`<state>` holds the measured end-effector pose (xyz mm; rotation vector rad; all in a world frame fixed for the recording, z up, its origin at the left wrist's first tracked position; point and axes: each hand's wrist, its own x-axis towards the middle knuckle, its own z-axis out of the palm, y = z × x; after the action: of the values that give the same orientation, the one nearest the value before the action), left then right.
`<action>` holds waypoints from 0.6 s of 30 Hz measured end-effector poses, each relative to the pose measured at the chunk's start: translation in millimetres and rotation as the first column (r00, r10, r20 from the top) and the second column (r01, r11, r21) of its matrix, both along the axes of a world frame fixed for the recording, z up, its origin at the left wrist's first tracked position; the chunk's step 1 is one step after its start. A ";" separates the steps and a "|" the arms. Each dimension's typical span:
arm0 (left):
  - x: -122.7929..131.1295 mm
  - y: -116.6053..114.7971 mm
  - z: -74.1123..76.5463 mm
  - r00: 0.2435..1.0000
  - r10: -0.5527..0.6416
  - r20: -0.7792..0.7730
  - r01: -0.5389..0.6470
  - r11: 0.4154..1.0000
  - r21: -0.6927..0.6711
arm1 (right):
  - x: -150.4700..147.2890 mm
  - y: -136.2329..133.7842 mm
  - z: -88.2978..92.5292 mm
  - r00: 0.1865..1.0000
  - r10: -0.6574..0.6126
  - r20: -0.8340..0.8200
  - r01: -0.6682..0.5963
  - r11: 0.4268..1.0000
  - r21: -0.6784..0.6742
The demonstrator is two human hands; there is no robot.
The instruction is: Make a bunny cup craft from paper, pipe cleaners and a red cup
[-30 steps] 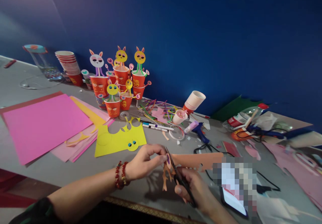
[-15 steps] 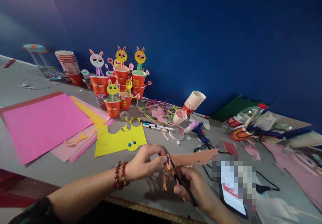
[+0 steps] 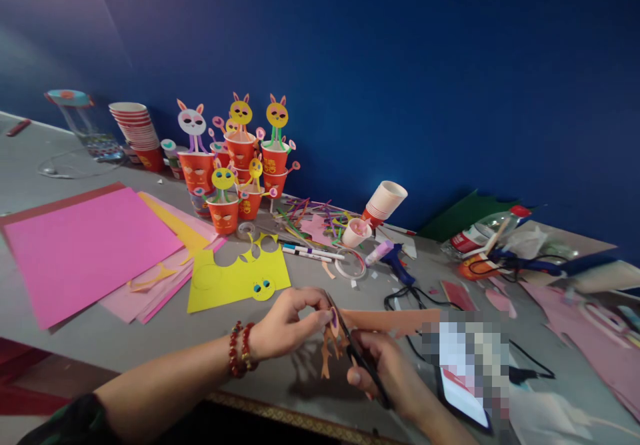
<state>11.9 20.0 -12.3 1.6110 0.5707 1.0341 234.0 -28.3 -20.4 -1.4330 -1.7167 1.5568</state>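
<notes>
My right hand [image 3: 383, 365] is closed around a pair of black scissors [image 3: 364, 368], blades pointing up and away from me. Between the thumb and fingers of my left hand [image 3: 295, 321] is a piece of orange paper [image 3: 390, 320]. A small oval with a purple middle [image 3: 335, 320] shows on it at the thumb tip, right beside the blades. Ragged orange strips dangle below the pinch. How far apart the blades are is hard to tell. Just beyond my left hand lies a yellow sheet [image 3: 215, 295] with holes cut out, and a yellow round face [image 3: 263, 288] on it.
Red paper cups [image 3: 223, 215] with paper animal heads stand at the back. Pink sheets [image 3: 95, 251] lie left. Markers [image 3: 313, 253], a tape roll [image 3: 351, 265] and a blue glue gun [image 3: 400, 265] with its cable sit ahead. A phone [image 3: 465, 398] lies right, near a bottle [image 3: 483, 231].
The orange paper's right end has dropped slightly and reaches a little further right. Both hands and the scissors stay almost in place.
</notes>
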 end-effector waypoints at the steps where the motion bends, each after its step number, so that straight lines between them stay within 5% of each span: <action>1: 0.1 0.2 0.0 1.000 0.002 0.003 -0.002 1.000 0.004 | -0.3 -0.5 -1.1 1.000 -0.007 0.000 0.007 1.000 -0.001; 18: 1.5 3.0 -4.9 1.000 0.017 -0.018 -0.017 0.999 0.029 | -8.4 0.2 8.0 0.997 -0.015 -0.077 0.010 0.998 -0.057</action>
<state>13.4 23.1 -17.2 1.6451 0.5847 1.0458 225.6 -28.1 -12.4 -1.3883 -1.6282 1.6448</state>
